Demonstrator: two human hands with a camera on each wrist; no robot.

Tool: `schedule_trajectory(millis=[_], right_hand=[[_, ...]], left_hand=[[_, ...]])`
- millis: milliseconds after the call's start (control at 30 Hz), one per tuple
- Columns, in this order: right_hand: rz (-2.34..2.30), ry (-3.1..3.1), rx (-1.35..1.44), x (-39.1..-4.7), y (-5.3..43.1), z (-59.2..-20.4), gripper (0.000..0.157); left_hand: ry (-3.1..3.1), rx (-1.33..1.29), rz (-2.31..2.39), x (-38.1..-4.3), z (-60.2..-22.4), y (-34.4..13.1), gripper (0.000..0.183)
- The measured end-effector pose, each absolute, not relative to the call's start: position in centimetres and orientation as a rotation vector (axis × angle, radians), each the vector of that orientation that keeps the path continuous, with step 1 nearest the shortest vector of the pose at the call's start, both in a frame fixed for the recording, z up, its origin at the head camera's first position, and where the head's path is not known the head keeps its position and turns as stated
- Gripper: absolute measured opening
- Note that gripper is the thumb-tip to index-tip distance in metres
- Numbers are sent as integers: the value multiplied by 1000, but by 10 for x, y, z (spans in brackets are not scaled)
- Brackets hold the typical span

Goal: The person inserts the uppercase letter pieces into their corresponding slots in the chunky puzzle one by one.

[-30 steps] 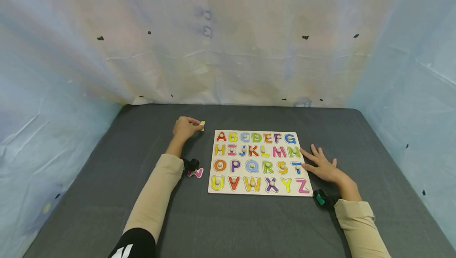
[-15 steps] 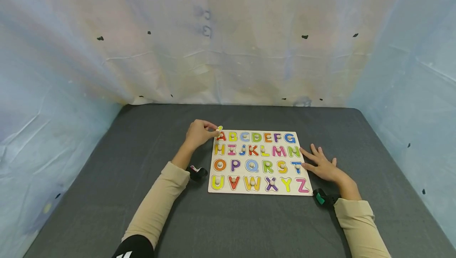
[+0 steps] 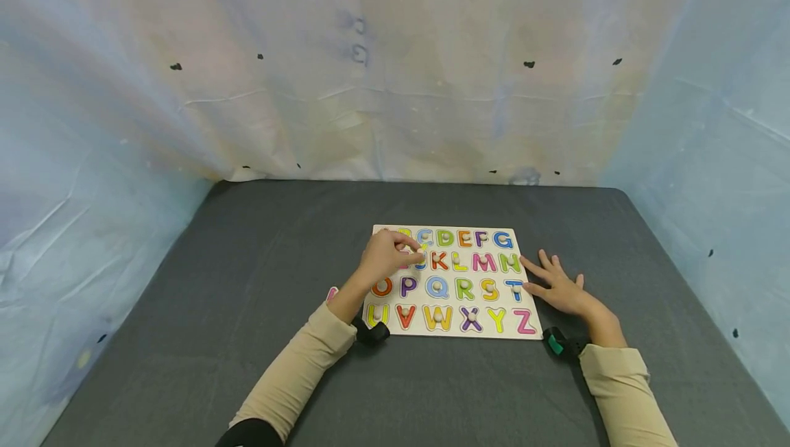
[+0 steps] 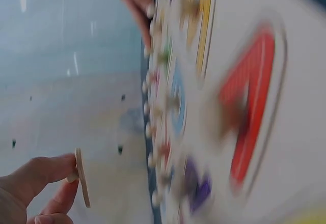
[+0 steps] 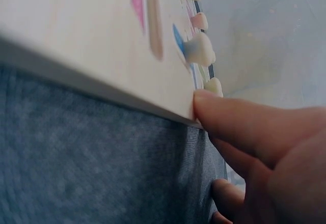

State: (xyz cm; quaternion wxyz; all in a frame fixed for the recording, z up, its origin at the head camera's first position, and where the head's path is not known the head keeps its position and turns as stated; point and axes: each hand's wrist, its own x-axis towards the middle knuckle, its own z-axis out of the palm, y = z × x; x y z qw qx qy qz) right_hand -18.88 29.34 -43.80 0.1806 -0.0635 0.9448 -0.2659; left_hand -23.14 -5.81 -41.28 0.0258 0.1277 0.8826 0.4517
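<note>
My left hand (image 3: 384, 255) is over the left part of a wooden alphabet puzzle board (image 3: 453, 302). Thumb and finger pinch the knob of a yellow letter puzzle piece (image 4: 83, 178), which the left wrist view shows edge-on, away from the board. Its letter face is hidden there. At the board's right edge my right hand (image 3: 558, 289) lies with fingers spread. In the right wrist view its thumb (image 5: 216, 109) touches the board's edge beside a knob. A pink letter piece (image 3: 332, 293) lies on the table, mostly hidden behind my left forearm.
Most letters on the board carry knobs, but the yellow Y (image 3: 496, 319) and pink Z (image 3: 524, 322) show none. A dark grey cloth (image 3: 457, 392) covers the table. Pale sheets (image 3: 432, 90) hang behind and at both sides.
My left hand has carried the yellow piece rightward and nearer, from the table left of the board, past its upper left corner, to above the board. The right hand stays put.
</note>
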Motion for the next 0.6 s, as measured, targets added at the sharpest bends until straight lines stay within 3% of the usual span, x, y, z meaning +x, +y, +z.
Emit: schedule_trajectory(millis=[600], right_hand=[[-738,2671,-176,-189,293,-437,73]], left_hand=[[2558,527,1320,-184,-425,21,15]])
